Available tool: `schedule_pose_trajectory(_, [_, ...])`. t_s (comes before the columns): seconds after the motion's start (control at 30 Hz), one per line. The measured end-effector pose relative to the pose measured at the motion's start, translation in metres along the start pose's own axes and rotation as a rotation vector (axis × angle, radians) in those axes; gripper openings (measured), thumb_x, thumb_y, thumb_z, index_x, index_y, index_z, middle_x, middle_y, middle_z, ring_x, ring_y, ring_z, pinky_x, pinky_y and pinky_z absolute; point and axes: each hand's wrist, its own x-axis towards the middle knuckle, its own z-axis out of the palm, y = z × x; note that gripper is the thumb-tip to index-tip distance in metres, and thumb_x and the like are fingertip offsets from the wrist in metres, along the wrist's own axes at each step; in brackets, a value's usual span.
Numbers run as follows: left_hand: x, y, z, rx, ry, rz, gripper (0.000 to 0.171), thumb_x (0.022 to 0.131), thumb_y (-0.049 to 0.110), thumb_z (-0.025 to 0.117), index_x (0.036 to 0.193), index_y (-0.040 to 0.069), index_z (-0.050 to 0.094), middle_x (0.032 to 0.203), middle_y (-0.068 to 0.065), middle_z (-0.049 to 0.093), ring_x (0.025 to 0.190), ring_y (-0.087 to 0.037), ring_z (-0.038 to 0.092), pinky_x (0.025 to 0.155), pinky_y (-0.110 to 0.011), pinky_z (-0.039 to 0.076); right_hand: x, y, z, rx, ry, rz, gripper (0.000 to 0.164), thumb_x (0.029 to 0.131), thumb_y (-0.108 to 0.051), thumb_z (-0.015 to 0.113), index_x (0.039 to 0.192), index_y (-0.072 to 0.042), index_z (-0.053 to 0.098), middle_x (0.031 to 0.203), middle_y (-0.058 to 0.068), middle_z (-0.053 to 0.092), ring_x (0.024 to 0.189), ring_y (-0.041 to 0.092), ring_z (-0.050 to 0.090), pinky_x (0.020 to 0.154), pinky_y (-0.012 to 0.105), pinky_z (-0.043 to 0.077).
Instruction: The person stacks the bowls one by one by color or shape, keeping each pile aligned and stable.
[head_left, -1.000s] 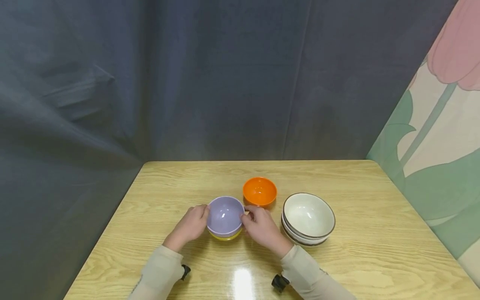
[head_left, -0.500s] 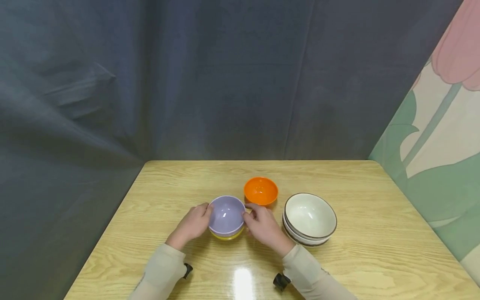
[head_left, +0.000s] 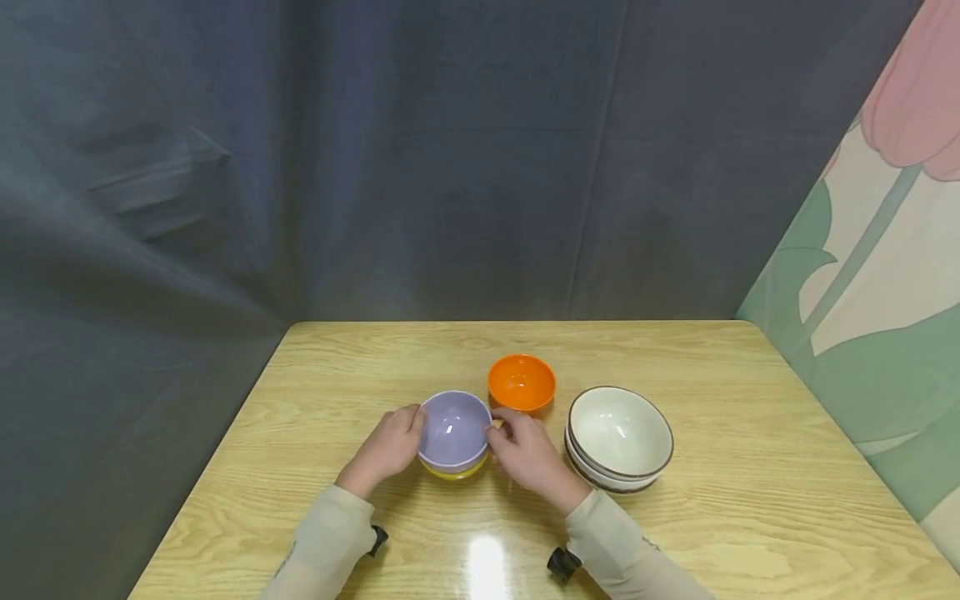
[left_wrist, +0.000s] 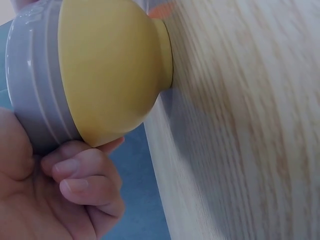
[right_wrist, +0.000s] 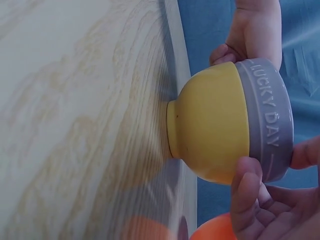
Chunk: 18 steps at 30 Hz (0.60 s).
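Observation:
A lavender bowl sits nested in a yellow bowl, its upper band standing above the yellow rim. Raised letters on that lavender band read "LUCKY DAY" in the right wrist view. My left hand pinches the lavender bowl's left side, thumb at the rim and fingers curled below. From the right, my right hand pinches the same rim between thumb and fingers. The yellow bowl's foot is down at the tabletop. Some right-hand fingers reach the yellow rim.
An orange bowl stands just behind my right hand. To the right is a stack of white bowls with dark rims. The wooden table backs onto a dark curtain; a floral cloth hangs on the right.

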Motion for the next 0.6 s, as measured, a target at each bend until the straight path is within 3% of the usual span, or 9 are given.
schedule_pose_trajectory(0.27, [0.0, 0.0004, -0.0007, 0.024, -0.002, 0.011, 0.045, 0.109, 0.019, 0.032, 0.122, -0.012, 0.062, 0.116, -0.026, 0.068, 0.112, -0.038, 0.065, 0.093, -0.049, 0.053, 0.0002, 0.0023, 0.0017, -0.023, 0.017, -0.012, 0.032, 0.096, -0.015, 0.057, 0.123, 0.002, 0.065, 0.066, -0.002, 0.054, 0.052, 0.011, 0.05, 0.048, 0.025, 0.043])
schedule_pose_trajectory(0.47, [-0.0003, 0.0023, -0.0018, 0.08, -0.018, 0.006, 0.049, 0.109, 0.02, 0.03, 0.132, -0.017, 0.052, 0.13, -0.032, 0.059, 0.125, -0.045, 0.055, 0.104, -0.054, 0.044, 0.0, 0.0031, 0.0022, 0.016, -0.013, 0.015, 0.034, 0.099, -0.018, 0.053, 0.126, -0.001, 0.063, 0.067, 0.0, 0.056, 0.046, 0.013, 0.054, 0.044, 0.029, 0.046])
schedule_pose_trajectory(0.6, [-0.0005, 0.003, -0.0009, 0.098, -0.023, -0.002, 0.05, 0.109, 0.021, 0.029, 0.134, -0.017, 0.05, 0.132, -0.032, 0.058, 0.126, -0.045, 0.054, 0.105, -0.055, 0.044, 0.0006, 0.0039, 0.0019, 0.019, -0.017, 0.018, 0.035, 0.099, -0.018, 0.052, 0.127, -0.001, 0.063, 0.068, 0.001, 0.056, 0.045, 0.013, 0.054, 0.043, 0.03, 0.045])
